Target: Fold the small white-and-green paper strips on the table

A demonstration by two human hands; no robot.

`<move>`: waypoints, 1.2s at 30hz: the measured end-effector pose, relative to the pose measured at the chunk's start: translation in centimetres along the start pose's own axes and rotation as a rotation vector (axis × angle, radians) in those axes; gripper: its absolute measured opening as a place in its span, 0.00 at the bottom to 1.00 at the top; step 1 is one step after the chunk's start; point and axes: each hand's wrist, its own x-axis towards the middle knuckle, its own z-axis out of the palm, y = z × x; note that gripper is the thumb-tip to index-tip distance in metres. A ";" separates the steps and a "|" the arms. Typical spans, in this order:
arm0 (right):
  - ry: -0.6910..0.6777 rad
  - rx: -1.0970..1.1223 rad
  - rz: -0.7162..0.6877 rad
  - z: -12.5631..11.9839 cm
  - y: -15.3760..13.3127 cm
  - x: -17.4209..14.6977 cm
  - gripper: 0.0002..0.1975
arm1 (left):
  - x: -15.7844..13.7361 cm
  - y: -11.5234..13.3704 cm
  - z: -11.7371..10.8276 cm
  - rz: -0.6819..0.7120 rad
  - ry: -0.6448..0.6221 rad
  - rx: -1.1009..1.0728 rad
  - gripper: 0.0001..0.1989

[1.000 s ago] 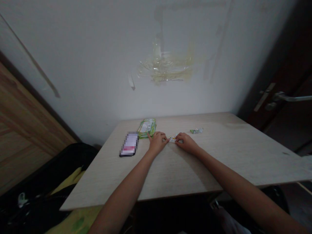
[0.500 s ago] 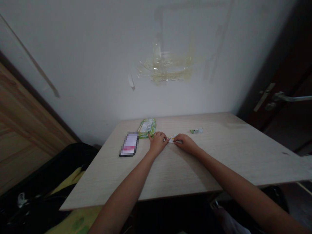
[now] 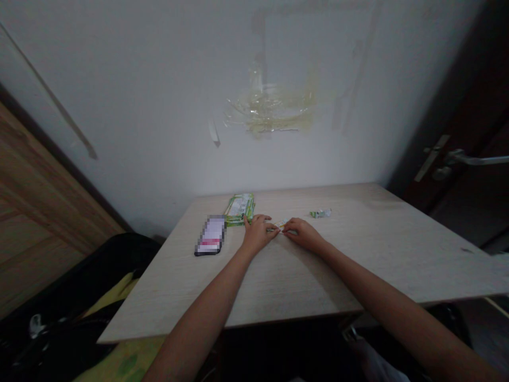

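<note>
A small flat white-and-yellow piece, perhaps a packet or slip of paper (image 3: 281, 223), lies on the table between my hands, partly covered by fingers. My left hand (image 3: 257, 233) pinches its near left edge, the other fingers stretched toward the green packets. Finger and thumb of my right hand (image 3: 303, 232) are closed on its right side, and the two sets of fingertips almost meet. Just behind my left hand is a stack of green-and-white packets (image 3: 240, 207). A phone with a blurred screen (image 3: 210, 236) lies left of that hand.
A crumpled green-and-white wrapper (image 3: 320, 213) lies on the pale wooden table (image 3: 278, 286) beyond my right hand. The wall (image 3: 159, 106) with old tape rises at the table's back edge. A dark door with a metal handle (image 3: 477, 161) stands at right.
My left hand's fingertips have shifted slightly right along the small piece, closer to my right fingertips. Its upper fingers are straighter. My right hand has barely moved.
</note>
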 end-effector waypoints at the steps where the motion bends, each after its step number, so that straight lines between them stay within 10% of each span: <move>1: 0.001 0.000 -0.004 0.0 0.0 0.0 0.08 | 0.0 0.0 0.0 -0.007 0.000 0.007 0.11; 36: -0.026 -0.178 0.000 -0.2 0.0 -0.1 0.14 | -0.1 0.6 0.4 -0.054 0.104 -0.057 0.11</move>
